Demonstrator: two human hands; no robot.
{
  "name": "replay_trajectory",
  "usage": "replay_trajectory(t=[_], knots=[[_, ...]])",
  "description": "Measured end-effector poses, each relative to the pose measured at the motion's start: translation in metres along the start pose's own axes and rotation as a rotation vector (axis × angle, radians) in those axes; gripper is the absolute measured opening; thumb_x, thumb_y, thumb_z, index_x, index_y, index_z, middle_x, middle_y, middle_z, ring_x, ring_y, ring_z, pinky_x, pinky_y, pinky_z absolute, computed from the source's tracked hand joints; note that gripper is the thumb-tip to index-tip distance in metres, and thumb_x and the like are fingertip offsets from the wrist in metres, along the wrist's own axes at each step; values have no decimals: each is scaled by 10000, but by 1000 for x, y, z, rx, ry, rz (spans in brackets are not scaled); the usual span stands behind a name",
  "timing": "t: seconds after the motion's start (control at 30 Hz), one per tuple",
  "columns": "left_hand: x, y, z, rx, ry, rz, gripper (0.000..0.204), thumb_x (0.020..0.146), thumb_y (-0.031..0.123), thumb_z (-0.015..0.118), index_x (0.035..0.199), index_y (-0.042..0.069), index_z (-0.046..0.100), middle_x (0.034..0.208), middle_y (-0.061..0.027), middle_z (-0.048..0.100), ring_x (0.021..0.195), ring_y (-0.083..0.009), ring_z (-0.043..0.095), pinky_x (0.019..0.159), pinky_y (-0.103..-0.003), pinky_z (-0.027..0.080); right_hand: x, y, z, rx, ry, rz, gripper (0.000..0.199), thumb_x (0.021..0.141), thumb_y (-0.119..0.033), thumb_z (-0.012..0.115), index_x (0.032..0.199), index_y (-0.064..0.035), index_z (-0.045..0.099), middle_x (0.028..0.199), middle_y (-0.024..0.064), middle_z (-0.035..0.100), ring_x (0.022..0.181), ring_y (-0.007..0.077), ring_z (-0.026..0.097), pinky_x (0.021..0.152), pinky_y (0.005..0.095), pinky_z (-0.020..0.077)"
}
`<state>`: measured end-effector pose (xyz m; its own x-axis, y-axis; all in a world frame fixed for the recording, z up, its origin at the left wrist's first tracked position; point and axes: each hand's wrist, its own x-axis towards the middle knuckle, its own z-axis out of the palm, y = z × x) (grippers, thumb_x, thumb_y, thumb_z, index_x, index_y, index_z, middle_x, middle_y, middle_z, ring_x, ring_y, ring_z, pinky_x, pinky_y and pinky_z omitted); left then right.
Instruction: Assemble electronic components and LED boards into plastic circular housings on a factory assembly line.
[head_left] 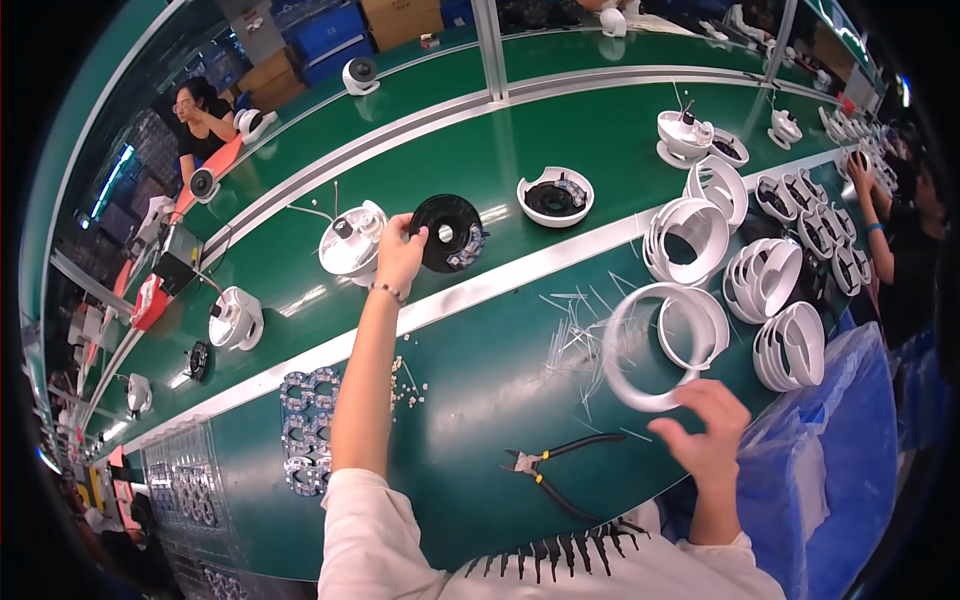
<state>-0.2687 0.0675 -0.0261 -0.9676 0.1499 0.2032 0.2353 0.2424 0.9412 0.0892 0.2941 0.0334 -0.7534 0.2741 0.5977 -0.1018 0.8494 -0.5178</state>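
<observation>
Pinching the black disc (pixel 448 211) by its rim, just beside the white housing (pixel 337 258), the left hand (pixel 399 256) should better avoid the circuit board (pixel 466 254). At the right hand (pixel 712 428), 1 white ring (pixel 612 362) is too blurred; I cannot tell if grasped.

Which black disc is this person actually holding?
The black disc gripped at its left edge by the left hand, with a circuit board on its lower right; the one to its right sits unheld in a white bowl-shaped cover.
</observation>
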Motion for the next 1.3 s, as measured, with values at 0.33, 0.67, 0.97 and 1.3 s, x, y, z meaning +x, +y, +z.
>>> replay_trajectory(t=[0.33,0.67,0.97,1.3], knots=[[-101,47,-9,-609,-245,-241,232,863,45,469,1086,6,418,981,-81,568,812,-139,594,623,-253,527,27,3,97,27,-719,-656,321,655,-138,669,926,-24,539,992,86,554,886,260,542,756,362,445],[-126,48,2,-685,-3,-177,254,865,43,468,1099,31,371,1016,-67,524,842,-121,567,632,-248,509,-32,-73,91,-127,-646,130,1164,507,-576,714,1304,74,171,1329,297,185,1200,476,220,929,627,191],[-133,52,11,-690,-11,-104,258,867,55,479,1098,38,366,1035,-60,495,823,-95,544,612,-210,488,-35,-76,87,-130,-753,135,1226,452,-526,771,1292,101,136,1324,283,189,1241,431,177,916,639,185],[-137,46,17,-677,-7,-81,272,869,62,477,1112,29,361,1033,-73,501,863,-122,548,668,-243,506,-24,-72,103,-217,-495,131,1155,479,-623,699,1241,119,249,1315,274,222,1194,434,242,900,606,239]])
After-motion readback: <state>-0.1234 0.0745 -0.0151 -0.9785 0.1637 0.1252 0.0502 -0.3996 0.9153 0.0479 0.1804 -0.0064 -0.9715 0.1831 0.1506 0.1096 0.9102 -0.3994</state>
